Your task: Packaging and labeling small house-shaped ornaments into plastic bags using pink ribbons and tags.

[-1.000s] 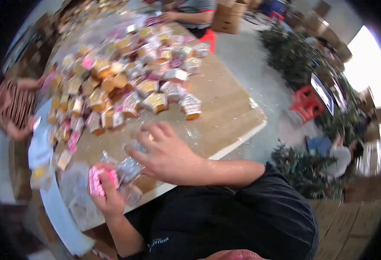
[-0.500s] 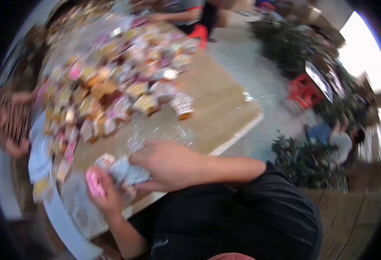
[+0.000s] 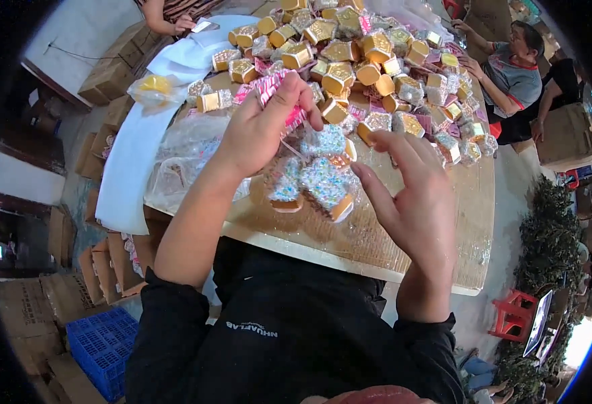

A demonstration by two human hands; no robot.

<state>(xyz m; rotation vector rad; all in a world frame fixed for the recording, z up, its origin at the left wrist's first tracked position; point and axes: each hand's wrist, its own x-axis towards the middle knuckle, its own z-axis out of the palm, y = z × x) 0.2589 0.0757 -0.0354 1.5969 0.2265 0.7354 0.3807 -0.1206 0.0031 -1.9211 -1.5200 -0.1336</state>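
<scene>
Our left hand (image 3: pixel 259 128) pinches a pink-striped ribbon (image 3: pixel 277 91) up off the wooden table (image 3: pixel 377 236), keeping it taut, while our right hand (image 3: pixel 414 195), fingers spread, hovers beside the cellophane-wrapped gift box (image 3: pixel 319 178).

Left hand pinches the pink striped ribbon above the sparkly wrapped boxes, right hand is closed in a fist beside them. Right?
Not quite. In the head view the right hand is open, fingers spread, beside the sparkly wrapped boxes, not in a fist. The left hand does pinch the pink striped ribbon above them.
</scene>
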